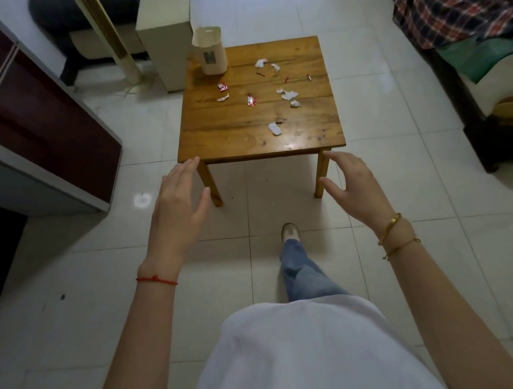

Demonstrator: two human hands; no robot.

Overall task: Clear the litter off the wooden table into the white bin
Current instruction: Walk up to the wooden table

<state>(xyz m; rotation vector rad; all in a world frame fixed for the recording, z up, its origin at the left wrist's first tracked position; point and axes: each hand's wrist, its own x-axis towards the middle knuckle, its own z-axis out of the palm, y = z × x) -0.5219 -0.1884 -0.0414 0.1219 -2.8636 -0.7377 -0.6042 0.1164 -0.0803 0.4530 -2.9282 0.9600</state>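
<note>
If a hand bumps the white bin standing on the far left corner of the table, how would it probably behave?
The white bin looks tall and narrow with an open top, so it probably tips easily. It appears thin-walled, likely light, so a nudge may slide it on the glossy wooden table. It stands near the table's edge, so it could fall off.

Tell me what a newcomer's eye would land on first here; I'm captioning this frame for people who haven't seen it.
First, the wooden table at centre, strewn with white paper scraps and red wrappers. Next, the white bin standing on its far left corner. Then the left hand and right hand, both open and empty, short of the near edge.
</note>
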